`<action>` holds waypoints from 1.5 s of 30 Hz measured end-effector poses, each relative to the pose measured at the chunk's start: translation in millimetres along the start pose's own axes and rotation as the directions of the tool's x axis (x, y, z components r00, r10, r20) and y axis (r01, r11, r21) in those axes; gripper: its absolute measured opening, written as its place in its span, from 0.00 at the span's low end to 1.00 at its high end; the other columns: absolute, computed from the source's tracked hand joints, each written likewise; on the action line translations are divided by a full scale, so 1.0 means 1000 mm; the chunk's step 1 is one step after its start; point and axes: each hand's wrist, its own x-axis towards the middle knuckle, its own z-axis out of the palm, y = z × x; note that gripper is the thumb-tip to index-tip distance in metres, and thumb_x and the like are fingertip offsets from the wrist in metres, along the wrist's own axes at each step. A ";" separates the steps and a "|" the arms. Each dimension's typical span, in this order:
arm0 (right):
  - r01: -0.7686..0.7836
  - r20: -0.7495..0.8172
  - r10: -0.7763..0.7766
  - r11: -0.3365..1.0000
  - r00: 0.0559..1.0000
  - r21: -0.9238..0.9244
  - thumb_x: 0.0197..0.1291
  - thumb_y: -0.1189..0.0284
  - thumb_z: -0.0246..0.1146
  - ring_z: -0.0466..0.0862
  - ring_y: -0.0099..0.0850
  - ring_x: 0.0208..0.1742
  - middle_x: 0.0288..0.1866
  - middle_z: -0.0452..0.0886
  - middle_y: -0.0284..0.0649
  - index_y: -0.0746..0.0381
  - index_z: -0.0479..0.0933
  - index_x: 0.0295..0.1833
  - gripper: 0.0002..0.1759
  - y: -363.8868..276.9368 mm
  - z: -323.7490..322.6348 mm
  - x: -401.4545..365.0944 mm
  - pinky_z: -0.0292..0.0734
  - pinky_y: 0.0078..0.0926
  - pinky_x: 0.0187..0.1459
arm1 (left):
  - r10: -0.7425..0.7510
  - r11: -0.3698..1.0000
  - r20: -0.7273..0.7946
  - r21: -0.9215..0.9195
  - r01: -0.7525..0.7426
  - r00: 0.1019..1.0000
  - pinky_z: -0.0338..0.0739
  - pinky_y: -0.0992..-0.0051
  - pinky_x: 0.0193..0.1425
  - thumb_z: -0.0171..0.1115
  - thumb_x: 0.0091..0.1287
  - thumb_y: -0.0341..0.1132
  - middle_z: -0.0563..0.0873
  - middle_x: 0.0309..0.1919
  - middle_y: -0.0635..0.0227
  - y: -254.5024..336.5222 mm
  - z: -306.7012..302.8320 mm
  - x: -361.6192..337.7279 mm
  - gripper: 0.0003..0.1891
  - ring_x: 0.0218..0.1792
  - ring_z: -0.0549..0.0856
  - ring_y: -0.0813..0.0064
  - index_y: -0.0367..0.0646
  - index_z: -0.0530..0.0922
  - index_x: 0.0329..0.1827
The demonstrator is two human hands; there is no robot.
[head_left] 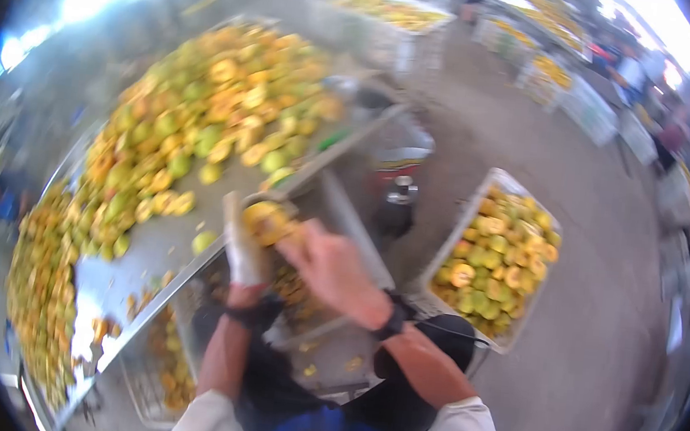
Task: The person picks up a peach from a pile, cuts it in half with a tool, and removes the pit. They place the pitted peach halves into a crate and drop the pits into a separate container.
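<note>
In the head view my left hand (pixel 245 249), in a pale glove, holds a yellow-orange peach half (pixel 266 222) at the edge of the metal table. The cut face is turned toward my right hand (pixel 333 269), which is bare. Its fingers are curled closed against the fruit; motion blur hides whether they grip a small tool. On the metal table (pixel 141 266) to the left lies a big heap of peach halves (pixel 197 110), green-yellow outside and orange inside. Below my hands, a crate (pixel 326 323) holds fruit scraps.
A white crate (pixel 557 222) full of peach halves stands on the floor to the right. Another crate (pixel 138 382) sits under the table. Further back are a large white bin (pixel 415 52) of fruit and more crates in a row (pixel 585 107), with people beyond.
</note>
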 end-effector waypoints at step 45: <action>0.093 0.064 -0.085 0.986 0.994 -0.141 0.76 0.62 0.64 0.83 0.63 0.37 0.30 0.82 0.59 0.67 0.72 0.46 0.17 -0.010 0.001 0.006 0.77 0.50 0.34 | 0.028 0.989 0.174 0.139 -0.053 0.984 0.80 0.74 0.46 0.42 0.85 0.61 0.89 0.35 0.64 0.023 0.016 -0.008 0.36 0.38 0.85 0.76 0.33 0.86 0.46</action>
